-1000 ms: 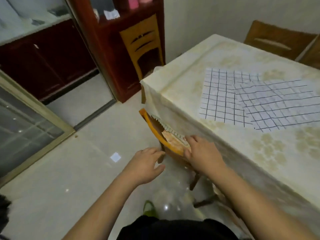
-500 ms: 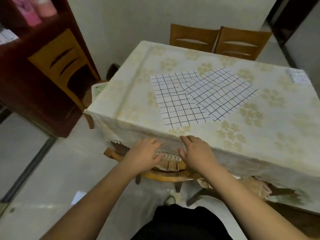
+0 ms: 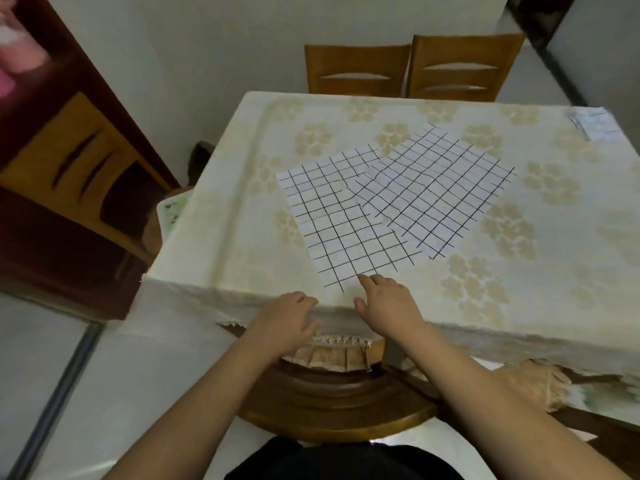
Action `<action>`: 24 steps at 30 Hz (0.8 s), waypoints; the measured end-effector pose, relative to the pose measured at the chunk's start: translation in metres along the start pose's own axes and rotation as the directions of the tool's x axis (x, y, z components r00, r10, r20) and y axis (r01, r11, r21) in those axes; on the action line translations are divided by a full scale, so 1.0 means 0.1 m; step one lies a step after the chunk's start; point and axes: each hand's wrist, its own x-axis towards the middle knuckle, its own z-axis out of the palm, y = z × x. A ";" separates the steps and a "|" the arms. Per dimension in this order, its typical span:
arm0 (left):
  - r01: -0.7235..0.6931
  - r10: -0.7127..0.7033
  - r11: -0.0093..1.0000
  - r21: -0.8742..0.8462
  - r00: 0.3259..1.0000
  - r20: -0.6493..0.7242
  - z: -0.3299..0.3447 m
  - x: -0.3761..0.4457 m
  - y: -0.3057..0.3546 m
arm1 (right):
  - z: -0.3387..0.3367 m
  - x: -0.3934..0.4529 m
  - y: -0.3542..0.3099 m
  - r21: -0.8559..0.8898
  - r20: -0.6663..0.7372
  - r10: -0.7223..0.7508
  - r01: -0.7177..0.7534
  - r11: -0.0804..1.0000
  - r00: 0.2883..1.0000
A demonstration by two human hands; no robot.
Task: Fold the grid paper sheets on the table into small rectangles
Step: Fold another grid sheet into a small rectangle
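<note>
Looking down, head view: both bare forearms reached forward from the bottom edge toward the near side of the table, which was covered by a cream cloth with pale flower prints.
Left hand: lay palm down at the table's near edge, over the hanging cloth; fingers loosely bent and close together, holding nothing.
Right hand: palm down on the tabletop just past the edge; forefinger stretched forward, its tip touching or nearly touching the near corner of the closer sheet; remaining fingers relaxed and slightly spread, gripping nothing.
Grid paper sheets: two counted, both unfolded and flat near the middle of the table. The near sheet lay to the left; the far sheet lay to the right and overlapped the near one's upper right part.
Small paper: one, at the far right corner of the table; its detail was too blurred to read.
Chairs behind the table: two wooden backs, side by side against the far edge.
Chair at the near side: one curved wooden back, below the hands, partly under the cloth.
Cabinet: one dark wooden unit at the left.
</note>
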 end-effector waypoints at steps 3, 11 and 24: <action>-0.049 0.049 0.999 -0.006 0.999 -0.012 0.01 0.15 -0.01 | 0.03 0.18 0.10 -0.007 0.006 0.034 -0.034 0.999 0.999; -0.184 0.180 0.982 -0.041 0.980 -0.081 -0.11 0.68 -0.08 | 0.16 0.75 0.44 0.027 -0.078 0.087 -0.085 0.996 0.993; -0.085 0.085 0.995 -0.045 0.996 -0.019 -0.10 0.95 -0.22 | 0.41 1.84 1.01 0.081 0.103 0.250 -0.258 0.963 0.963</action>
